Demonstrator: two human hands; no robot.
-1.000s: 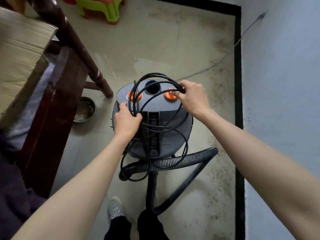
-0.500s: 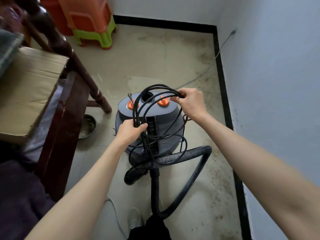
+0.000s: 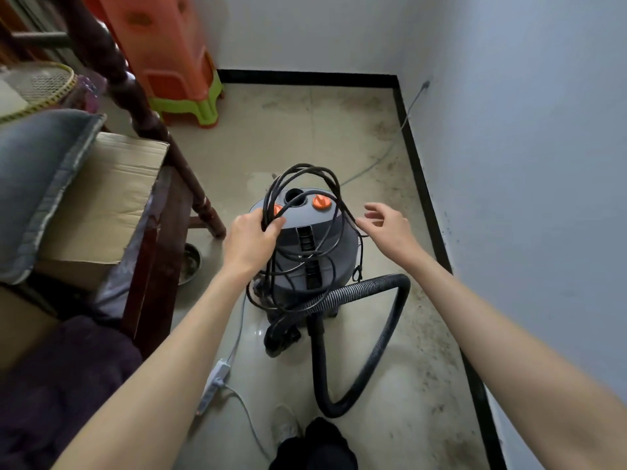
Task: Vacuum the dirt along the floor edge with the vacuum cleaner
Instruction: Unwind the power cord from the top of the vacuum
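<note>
Fingers of left hand [image 3: 249,240] grip black cord [image 3: 305,171]; right hand [image 3: 390,227] hovers loose

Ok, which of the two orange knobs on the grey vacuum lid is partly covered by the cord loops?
The left orange knob, beside the left hand gripping the black cord. The right orange knob shows fully.

Left hand [image 3: 249,239] curled in a grip, right hand [image 3: 386,223] seemingly slack.
</note>
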